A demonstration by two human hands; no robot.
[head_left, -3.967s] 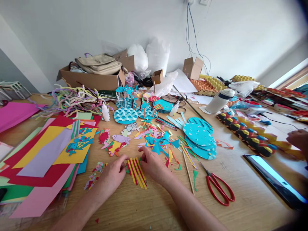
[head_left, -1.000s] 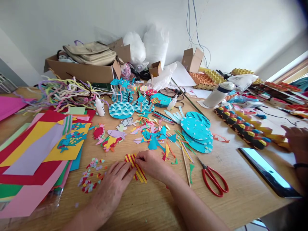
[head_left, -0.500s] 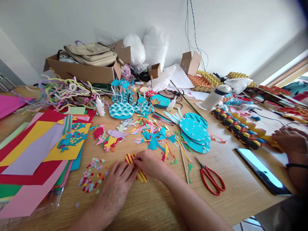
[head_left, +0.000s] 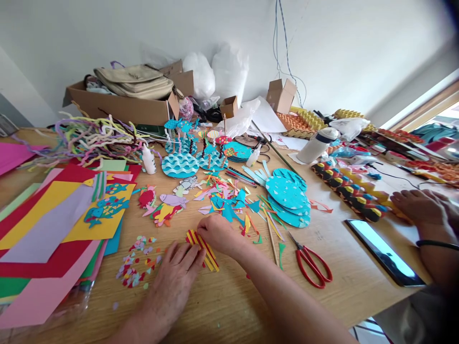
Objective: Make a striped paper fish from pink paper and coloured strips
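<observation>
A small red piece of paper with yellow stripes (head_left: 211, 259) lies on the wooden table in front of me. My left hand (head_left: 175, 274) rests flat on the tabletop, its fingertips touching the left side of this striped paper. Over the paper's upper right edge, my right hand (head_left: 218, 234) is curled in a pinch; its fingertips are partly hidden. Left of my hands is a scatter of tiny coloured paper bits (head_left: 138, 267). Beyond them lie paper fish cut-outs (head_left: 168, 210), and coloured scraps (head_left: 229, 205) are heaped behind my right hand.
Red-handled scissors (head_left: 312, 265) and a wooden stick (head_left: 271, 241) lie to the right, near blue paper discs (head_left: 289, 193). Coloured sheets (head_left: 43, 243) are stacked at left. A phone (head_left: 383, 253) sits by another person's hands (head_left: 418, 205). Glue bottles (head_left: 148, 160) stand farther back.
My right hand has shifted slightly up and left along the striped paper, uncovering more of its right side. My left hand stays nearly in place. The other person's hands have moved a little.
</observation>
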